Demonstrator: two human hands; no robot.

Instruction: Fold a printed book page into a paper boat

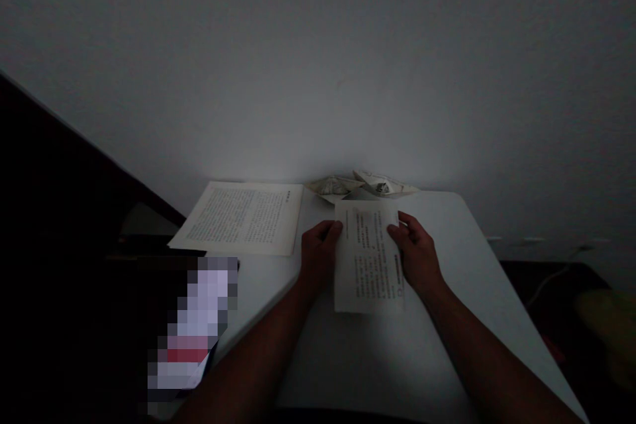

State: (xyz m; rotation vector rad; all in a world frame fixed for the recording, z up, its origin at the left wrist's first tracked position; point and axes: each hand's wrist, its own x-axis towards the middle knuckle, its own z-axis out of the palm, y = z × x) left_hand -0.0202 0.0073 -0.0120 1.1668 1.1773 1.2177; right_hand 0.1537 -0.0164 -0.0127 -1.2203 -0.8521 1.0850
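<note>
A printed sheet of paper point(368, 265) is held up over the white table, its lines of text running lengthwise. My left hand point(320, 252) pinches its left edge, thumb on the near face. On the opposite edge my right hand point(416, 250) grips it the same way, thumb in front and fingers behind. Just beyond the sheet, against the wall, sit two folded paper boats, a left one point(334, 187) and a right one point(385, 184). Their lower parts are partly covered by the held sheet.
Printed pages point(243, 215) lie flat at the table's back left. A phone with a lit, blurred screen point(199, 318) lies at the left edge, near my left forearm. The white table point(457, 238) meets a grey wall point(318, 66). A pale cable point(549, 278) hangs at right.
</note>
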